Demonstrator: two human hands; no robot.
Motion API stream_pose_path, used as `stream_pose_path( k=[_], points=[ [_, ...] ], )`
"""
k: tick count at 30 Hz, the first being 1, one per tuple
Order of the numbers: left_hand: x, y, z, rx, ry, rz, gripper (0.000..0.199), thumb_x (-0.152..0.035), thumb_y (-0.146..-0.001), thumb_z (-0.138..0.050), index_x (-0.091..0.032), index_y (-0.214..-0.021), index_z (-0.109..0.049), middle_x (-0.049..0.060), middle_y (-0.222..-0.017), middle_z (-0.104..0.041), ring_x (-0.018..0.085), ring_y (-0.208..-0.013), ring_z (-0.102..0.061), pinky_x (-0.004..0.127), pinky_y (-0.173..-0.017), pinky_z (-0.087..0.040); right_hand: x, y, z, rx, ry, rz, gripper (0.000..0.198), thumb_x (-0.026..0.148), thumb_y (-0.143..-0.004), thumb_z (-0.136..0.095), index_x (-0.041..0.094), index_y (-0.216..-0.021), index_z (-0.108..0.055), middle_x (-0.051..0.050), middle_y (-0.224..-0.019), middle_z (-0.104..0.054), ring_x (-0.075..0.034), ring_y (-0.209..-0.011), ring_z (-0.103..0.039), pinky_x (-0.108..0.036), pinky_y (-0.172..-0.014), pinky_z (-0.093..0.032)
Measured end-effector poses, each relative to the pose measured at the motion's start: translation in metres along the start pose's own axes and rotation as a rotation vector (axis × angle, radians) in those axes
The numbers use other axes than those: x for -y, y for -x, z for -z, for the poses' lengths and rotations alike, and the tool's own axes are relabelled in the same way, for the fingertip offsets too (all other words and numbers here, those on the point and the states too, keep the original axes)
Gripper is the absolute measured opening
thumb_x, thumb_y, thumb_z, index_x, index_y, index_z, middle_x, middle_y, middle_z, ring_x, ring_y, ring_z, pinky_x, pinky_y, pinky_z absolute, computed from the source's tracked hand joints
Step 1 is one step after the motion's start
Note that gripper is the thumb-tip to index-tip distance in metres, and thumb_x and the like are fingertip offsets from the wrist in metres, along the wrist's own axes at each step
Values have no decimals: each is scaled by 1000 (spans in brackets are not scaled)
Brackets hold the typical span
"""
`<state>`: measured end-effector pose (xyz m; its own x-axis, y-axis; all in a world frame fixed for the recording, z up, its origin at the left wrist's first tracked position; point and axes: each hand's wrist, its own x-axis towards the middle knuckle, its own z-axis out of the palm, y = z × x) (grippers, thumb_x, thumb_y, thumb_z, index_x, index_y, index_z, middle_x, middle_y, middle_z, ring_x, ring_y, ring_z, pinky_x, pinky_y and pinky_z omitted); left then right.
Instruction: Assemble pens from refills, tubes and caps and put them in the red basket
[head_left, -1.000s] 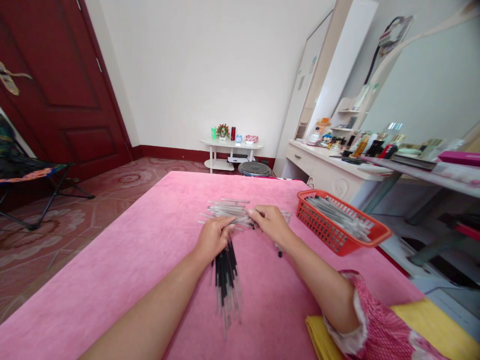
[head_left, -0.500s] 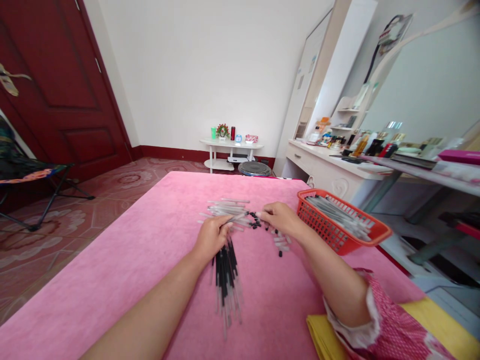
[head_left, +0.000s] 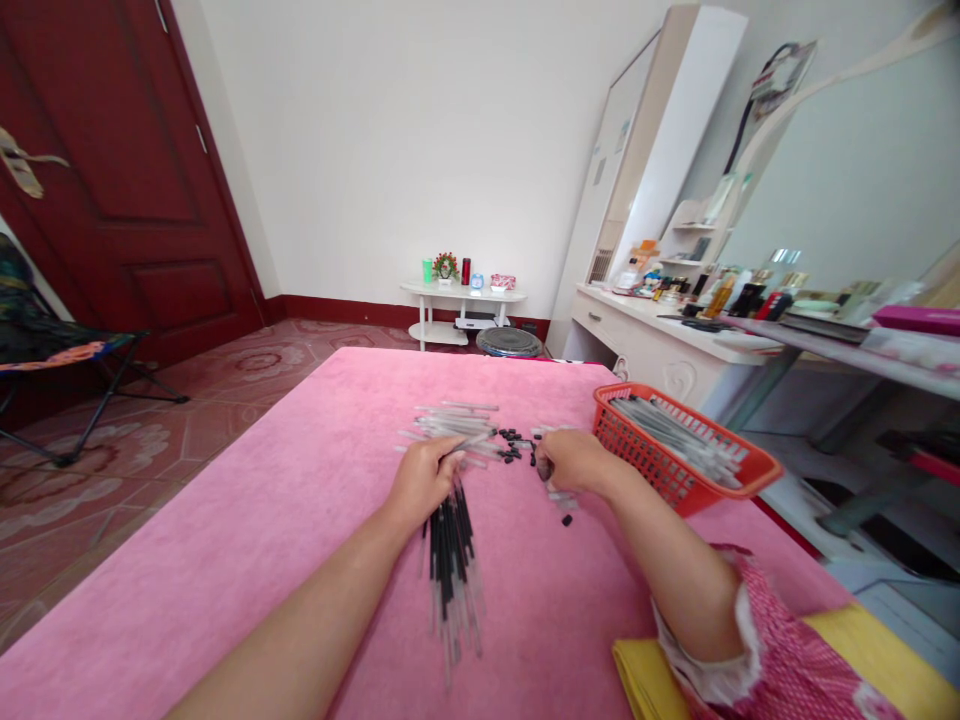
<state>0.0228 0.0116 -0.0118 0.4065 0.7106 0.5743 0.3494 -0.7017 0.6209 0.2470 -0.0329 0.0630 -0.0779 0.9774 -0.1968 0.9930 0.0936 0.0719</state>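
My left hand (head_left: 424,482) is closed in a pinch on a thin clear pen barrel (head_left: 474,440), which points right from its fingertips. Beyond that hand lies a pile of similar clear barrels (head_left: 459,408). Just on the near side, black pen refills (head_left: 448,540) with clear ends fan out toward me on the pink cloth. My right hand (head_left: 576,462) has its fingers curled down among small clear pieces (head_left: 564,502); what they grip, if anything, is hidden. Small black caps (head_left: 512,440) lie scattered between the two hands.
A red plastic basket (head_left: 645,462) full of thin barrels stands to the right on the pink-covered table (head_left: 247,560). One loose black cap (head_left: 567,520) lies nearer me. Folded yellow cloth (head_left: 645,680) sits under my right sleeve. A dressing table (head_left: 660,340) stands beyond the basket.
My right hand has drawn back from the black caps, slightly right and toward me, and its fingers have curled in. My left hand has stayed almost in place.
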Motion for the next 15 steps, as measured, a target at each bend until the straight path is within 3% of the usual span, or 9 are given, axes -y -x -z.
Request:
stream_pose_path(
  k=[4,7,9,12,15],
  points=[
    [1,0,0,1,8,9,28,-17,-82,-49,-22,-102,-68,5,-101,-70,22,-92,-64,31,-78,-46,0,-4,1,-180,-245,21,18,14,-60,-61,17,-76,-69,-6,-71,-69,-18,-65,-62,-24,-54,-40],
    [2,1,-1,0,42,28,27,-18,-82,-51,-22,-100,-69,5,-97,-71,22,-88,-64,32,-78,-46,3,-10,2,-418,-653,60,23,17,-67,-57,14,-87,-66,-6,-76,-69,-15,-64,-62,-23,-58,-44],
    [2,1,-2,-30,114,63,26,-19,-81,-52,-22,-100,-69,5,-96,-71,22,-88,-64,32,-79,-45,7,-13,3,-497,-968,102,20,23,-69,-58,13,-85,-64,-6,-73,-67,-15,-62,-61,-25,-58,-46],
    [-4,-2,0,-167,323,149,21,-22,-78,-58,-20,-95,-71,6,-95,-70,22,-90,-62,32,-83,-44,15,-12,4,-528,-1351,114,22,33,-66,-64,15,-78,-60,-2,-64,-64,-15,-56,-60,-26,-53,-48],
    [-14,-9,6,-367,638,262,18,-27,-77,-61,-17,-88,-71,6,-93,-68,18,-91,-60,26,-82,-43,20,-10,4,-594,-1482,95,26,36,-63,-69,15,-74,-60,2,-55,-58,-10,-46,-52,-20,-42,-41]
  ],
)
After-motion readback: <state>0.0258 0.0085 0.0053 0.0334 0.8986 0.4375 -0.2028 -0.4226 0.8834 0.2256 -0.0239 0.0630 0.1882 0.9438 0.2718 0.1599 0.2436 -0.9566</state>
